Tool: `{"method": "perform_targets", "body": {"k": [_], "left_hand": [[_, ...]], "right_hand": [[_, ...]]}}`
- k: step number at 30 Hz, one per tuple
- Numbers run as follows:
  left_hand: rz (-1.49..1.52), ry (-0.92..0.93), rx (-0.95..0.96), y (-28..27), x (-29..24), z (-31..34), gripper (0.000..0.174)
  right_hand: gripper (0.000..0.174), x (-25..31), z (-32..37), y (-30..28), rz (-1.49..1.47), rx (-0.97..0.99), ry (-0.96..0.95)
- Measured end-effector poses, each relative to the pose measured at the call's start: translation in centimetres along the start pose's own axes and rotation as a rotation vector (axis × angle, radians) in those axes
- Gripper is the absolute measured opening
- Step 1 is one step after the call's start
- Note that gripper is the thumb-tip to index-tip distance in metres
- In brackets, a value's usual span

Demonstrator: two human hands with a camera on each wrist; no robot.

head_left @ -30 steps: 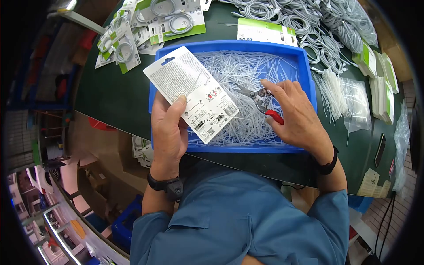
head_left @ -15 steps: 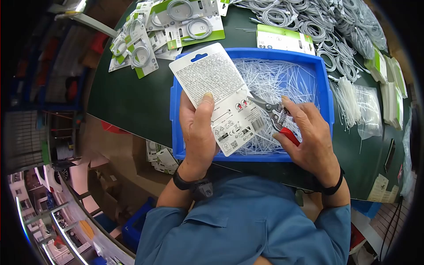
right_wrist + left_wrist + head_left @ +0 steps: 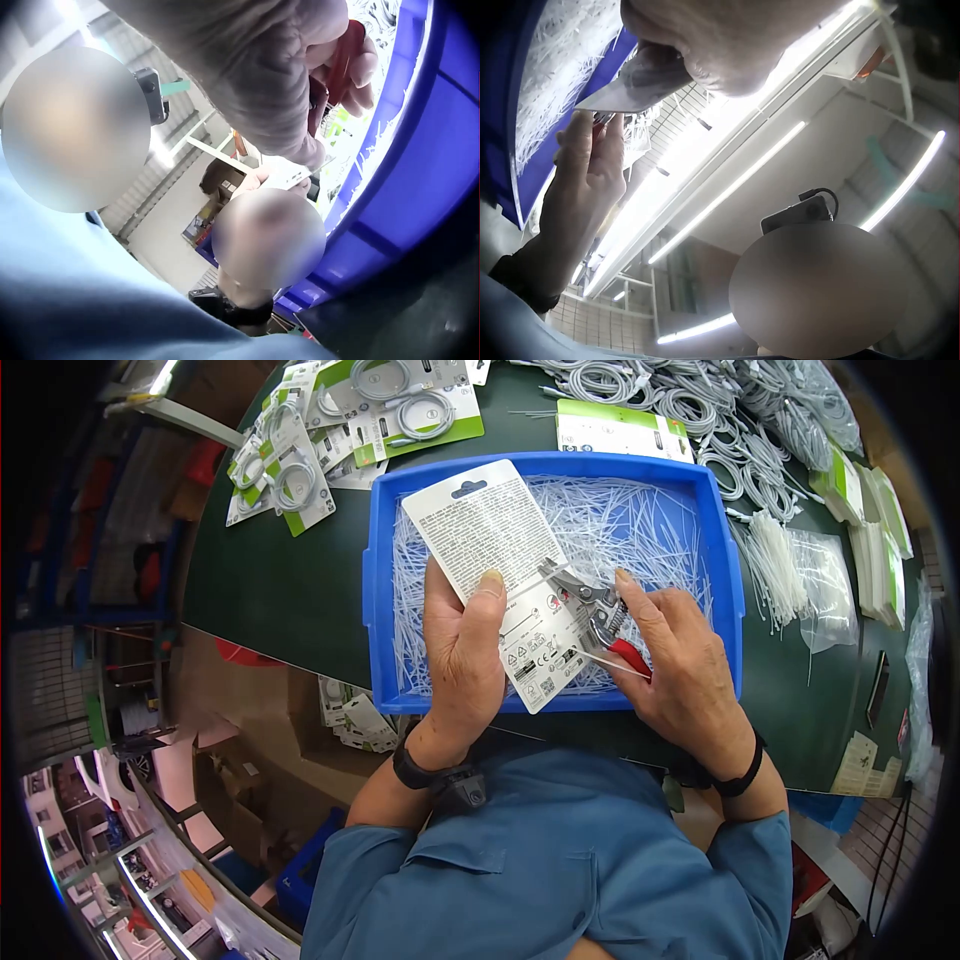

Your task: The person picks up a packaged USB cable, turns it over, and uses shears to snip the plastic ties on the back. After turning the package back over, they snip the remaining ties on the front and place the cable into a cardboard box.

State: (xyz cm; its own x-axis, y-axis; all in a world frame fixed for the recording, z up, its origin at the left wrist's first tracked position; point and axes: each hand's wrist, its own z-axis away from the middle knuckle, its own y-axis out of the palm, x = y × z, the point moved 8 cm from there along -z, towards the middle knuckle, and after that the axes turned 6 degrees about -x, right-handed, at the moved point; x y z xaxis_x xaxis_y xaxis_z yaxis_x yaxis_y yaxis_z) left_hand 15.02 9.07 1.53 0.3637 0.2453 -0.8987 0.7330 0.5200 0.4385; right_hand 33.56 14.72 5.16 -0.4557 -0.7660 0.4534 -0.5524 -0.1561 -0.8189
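left hand: fingers pinch card
right hand: fingers curled round cutters
head view: blades at card, hidden in left wrist view

A: Head view?
B: One, set high; faces forward and down; tray, left hand and right hand at middle distance.
A: Left wrist view?
B: One, close under the left hand; faces upward and across to the right hand, ceiling beyond.
A: Right wrist view?
B: One, close under the right hand; tilted, facing the left hand.
A: Shared?
B: Tray, left hand, right hand: all three; ceiling: wrist pair.
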Motion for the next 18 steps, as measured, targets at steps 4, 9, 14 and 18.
{"method": "perform_targets", "body": {"k": [4,9,14,18], "left_hand": [[-0.009,-0.020,0.008,-0.4,1.7,0.7,0.040],[0.037,-0.108,-0.014,-0.9,3.3,0.8,0.036],[-0.043,-0.095,-0.042,-1.8,3.6,0.3,0.040],[0.038,-0.097,-0.049,-2.3,2.7,0.2,0.042]], "right_hand": [[0.076,-0.2,1.6,0.9,-0.047,0.042,0.081],[0.071,-0.3,1.9,1.7,-0.065,0.121,0.152],[0.069,-0.9,2.0,3.2,-0.157,0.183,0.222],[0.072,0.2,0.8,2.5,-0.260,0.205,0.154]]}}
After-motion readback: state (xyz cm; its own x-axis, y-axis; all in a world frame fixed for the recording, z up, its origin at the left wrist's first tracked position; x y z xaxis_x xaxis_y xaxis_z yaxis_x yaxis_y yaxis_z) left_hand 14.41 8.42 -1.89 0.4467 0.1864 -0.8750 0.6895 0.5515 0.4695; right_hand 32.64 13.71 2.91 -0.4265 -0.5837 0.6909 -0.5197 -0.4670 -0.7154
